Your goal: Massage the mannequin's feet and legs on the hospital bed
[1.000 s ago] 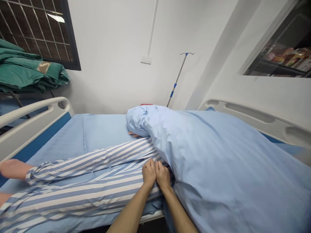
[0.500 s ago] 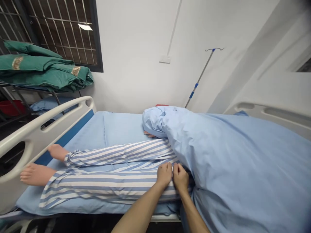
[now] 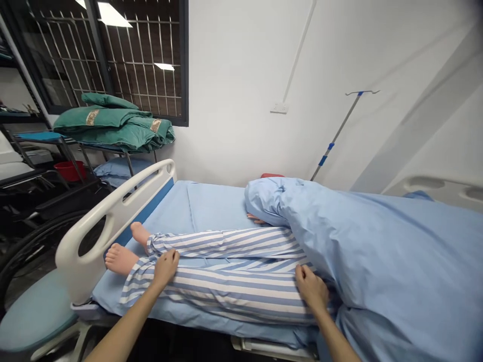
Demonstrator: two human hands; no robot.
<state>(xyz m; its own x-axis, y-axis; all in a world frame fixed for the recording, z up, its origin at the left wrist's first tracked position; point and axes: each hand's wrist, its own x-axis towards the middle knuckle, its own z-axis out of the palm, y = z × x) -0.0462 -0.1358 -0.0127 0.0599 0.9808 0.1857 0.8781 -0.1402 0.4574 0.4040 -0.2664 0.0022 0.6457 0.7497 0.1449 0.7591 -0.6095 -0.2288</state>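
Observation:
Striped blue-and-white trousers (image 3: 241, 286) cover the legs of a figure lying on the bed, with two bare feet (image 3: 121, 259) at the left. My left hand (image 3: 165, 269) is on the nearer trouser leg just above the ankle, its fingers curled closed on the cloth. Higher up, at the thigh, my right hand (image 3: 312, 287) is closed on the same trouser leg; its fingertips are partly hidden. A light blue quilt (image 3: 370, 241) is folded back over the upper body, close by my right hand. Fingers of the figure's hand (image 3: 255, 218) show under the quilt's edge.
The bed's white footboard (image 3: 113, 216) rises at the left, with a wheelchair (image 3: 45, 216) beyond it. Folded green bedding (image 3: 116, 123) lies on a rack under the barred window. A drip stand (image 3: 337, 133) leans by the wall. Light blue sheet (image 3: 215, 201) covers the mattress.
My left hand has moved left, from beside my right hand at the thigh to near the ankle. My right hand stays at the thigh. The view has turned left.

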